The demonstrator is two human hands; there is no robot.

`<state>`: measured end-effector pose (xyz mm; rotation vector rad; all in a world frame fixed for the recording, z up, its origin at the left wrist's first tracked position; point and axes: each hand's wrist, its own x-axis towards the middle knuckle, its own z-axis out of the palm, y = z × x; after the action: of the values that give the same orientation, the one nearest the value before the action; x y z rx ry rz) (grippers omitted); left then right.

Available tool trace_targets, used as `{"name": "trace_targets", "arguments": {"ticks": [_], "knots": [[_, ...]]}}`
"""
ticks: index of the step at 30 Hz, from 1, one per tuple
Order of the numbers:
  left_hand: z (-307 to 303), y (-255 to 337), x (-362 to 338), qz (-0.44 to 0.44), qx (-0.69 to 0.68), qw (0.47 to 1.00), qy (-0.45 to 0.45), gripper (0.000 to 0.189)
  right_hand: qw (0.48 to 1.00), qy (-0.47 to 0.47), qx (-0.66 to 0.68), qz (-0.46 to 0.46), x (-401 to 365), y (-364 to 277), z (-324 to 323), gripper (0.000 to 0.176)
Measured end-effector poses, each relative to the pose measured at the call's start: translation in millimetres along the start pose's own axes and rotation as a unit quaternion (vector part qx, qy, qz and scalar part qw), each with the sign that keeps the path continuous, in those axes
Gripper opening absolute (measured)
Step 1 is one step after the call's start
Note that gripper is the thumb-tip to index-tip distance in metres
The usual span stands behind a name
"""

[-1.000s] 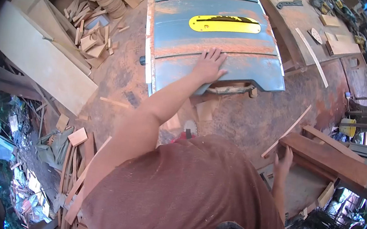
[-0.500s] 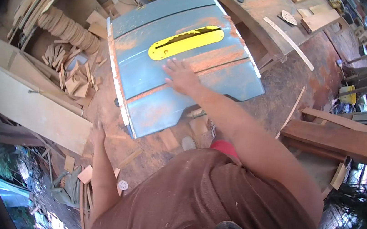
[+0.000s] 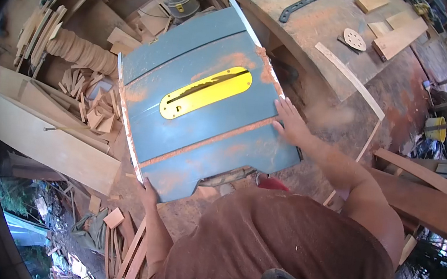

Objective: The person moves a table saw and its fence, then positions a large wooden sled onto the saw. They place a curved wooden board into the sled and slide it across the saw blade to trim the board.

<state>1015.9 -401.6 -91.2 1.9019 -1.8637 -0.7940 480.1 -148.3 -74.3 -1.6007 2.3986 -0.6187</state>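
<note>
A blue-grey table saw top (image 3: 190, 141) with a yellow blade insert (image 3: 207, 93) lies before me, with reddish sawdust along its grooves and right edge. My right hand (image 3: 291, 121) rests at the top's right edge, palm down, fingers spread, holding nothing. At the near left corner, my left hand (image 3: 149, 193) touches the edge beside the white rail (image 3: 129, 133); its fingers show only in part, and whether they grip the edge cannot be made out.
Behind at the right is a workbench (image 3: 323, 57) with wood pieces and a sanding disc (image 3: 354, 39). Wood offcuts (image 3: 95, 112) and a long board (image 3: 50, 140) lie left. A vacuum (image 3: 181, 3) stands behind the saw. Dark boards (image 3: 422, 200) are at the right.
My right hand has moved right from the middle of the saw top to its edge, where less sawdust now lies. My left hand has come to the near left corner.
</note>
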Motion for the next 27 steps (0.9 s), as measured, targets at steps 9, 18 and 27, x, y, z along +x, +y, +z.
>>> {"name": "trace_targets", "arguments": {"ticks": [9, 18, 27], "knots": [[-3.2, 1.7, 3.5, 0.017, 0.013, 0.999, -0.029, 0.059, 0.997, 0.021, 0.056, -0.043, 178.8, 41.7, 4.6, 0.066], [-3.6, 3.5, 4.2, 0.009, 0.019, 0.999, -0.039, 0.063, 0.981, 0.135, 0.126, -0.054, 347.4, 73.1, 22.7, 0.041], [-8.5, 5.7, 0.1, -0.063, 0.006, 0.997, -0.055, 0.065, 0.985, -0.01, 0.162, 0.056, 185.6, 22.6, -21.5, 0.049]]}}
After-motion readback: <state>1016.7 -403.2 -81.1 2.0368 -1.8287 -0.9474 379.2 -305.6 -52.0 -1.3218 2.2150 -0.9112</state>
